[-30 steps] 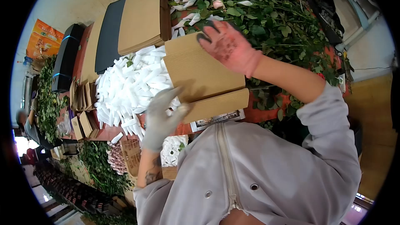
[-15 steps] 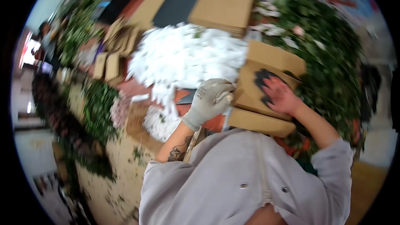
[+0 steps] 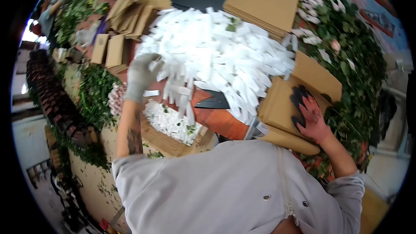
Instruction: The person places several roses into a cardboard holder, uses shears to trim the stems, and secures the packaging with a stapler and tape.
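My left hand point(image 3: 144, 77), in a pale grey glove, is raised at the left edge of a heap of white mesh sleeves point(image 3: 216, 52). Its fingers are loosely curled with a gap at the thumb, and I see nothing between them. Flat on a stack of folded corrugated cardboard point(image 3: 277, 104) lies my right hand point(image 3: 313, 119), its dark-tipped fingers spread. Between the hands, a flat black piece point(image 3: 212, 99) rests on the reddish tabletop point(image 3: 223, 123). Below my left hand stands a cardboard box point(image 3: 167, 144) holding white scraps point(image 3: 171, 121) and bits of leaf.
Leafy stems with pale blooms point(image 3: 353, 73) fill the right side. Large cardboard sheets point(image 3: 264, 2) lie at the back. Folded cardboard pieces point(image 3: 115, 50), pink flowers point(image 3: 117, 97) and greenery point(image 3: 93, 95) are on the left. Another person point(image 3: 47, 17) stands far left.
My left hand has swung left, away from the cardboard stack to the far side of the white heap. My right hand stays on the cardboard. The view has shifted.
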Tool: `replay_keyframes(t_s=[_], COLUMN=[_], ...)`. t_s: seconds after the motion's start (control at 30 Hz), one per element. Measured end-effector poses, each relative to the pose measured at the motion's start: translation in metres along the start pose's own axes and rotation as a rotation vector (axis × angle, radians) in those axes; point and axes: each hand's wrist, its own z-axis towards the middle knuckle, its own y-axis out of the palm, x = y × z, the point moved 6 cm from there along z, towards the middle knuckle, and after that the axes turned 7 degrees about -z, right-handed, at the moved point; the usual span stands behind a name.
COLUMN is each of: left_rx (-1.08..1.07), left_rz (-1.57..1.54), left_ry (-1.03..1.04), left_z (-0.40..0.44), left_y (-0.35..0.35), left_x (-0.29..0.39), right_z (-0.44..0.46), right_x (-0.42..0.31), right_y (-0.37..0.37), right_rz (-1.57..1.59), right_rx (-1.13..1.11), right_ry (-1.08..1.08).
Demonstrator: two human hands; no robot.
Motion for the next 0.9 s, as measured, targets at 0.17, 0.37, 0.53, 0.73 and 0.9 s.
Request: replay_keyframes(t_s=[0.17, 0.37, 0.53, 0.73, 0.9], left_rx=[-0.342, -0.237, -0.554, -0.411, -0.331], left_rz=[-0.034, 0.092, 0.315, 0.033, -0.191], left_ry=[0.17, 0.245, 0.236, -0.331, -0.452], left_z=[-0.069, -0.068, -0.054, -0.091, -0.095], left_y=[0.08, 0.106, 0.097, 0.101, 0.114], left_x=[0.146, 0.147, 0.153, 0.155, 0.149], right_z=[0.01, 0.005, 0.008, 0.006, 0.007], right_x=[-0.004, -0.002, 0.001, 0.0, -0.003], right_y=[-0.001, 0.005, 0.014, 0.012, 0.007], right_rz=[-0.035, -0.018, 0.007, 0.112, 0.071], right_rx=[-0.119, 0.199, 0.019, 0.088, 0.072], right_ry=[0.059, -0.141, -0.023, -0.014, -0.01])
